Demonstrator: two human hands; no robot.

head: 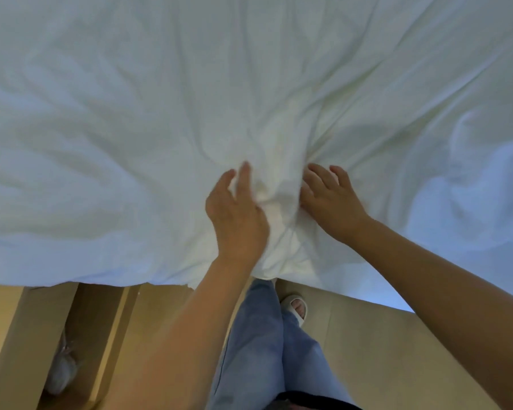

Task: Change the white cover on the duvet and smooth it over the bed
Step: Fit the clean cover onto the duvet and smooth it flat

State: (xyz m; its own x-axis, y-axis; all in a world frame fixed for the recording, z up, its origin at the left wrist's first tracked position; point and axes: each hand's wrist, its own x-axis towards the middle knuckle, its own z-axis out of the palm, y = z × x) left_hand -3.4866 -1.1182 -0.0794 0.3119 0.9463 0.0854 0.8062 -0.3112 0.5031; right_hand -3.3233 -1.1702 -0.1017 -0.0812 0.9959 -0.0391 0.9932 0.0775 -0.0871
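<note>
Floor [367,356] of pale tan panels, crossed by thin straight seams [326,329], lying below the near edge of the bed [57,270], which spans the whole upper part of the view. Below the left part of that edge, lighter tan boards [18,335] flank a darker brown recess [98,318]; a whitish crumpled object [60,377], too blurred to identify, lies at the recess's near end. Lighting is mixed: warm and yellowish toward the middle of the bed's near edge, cool and bluish toward its left and right sides, with a blue-tinted band [397,301] on the floor just below the right part of the edge.
</note>
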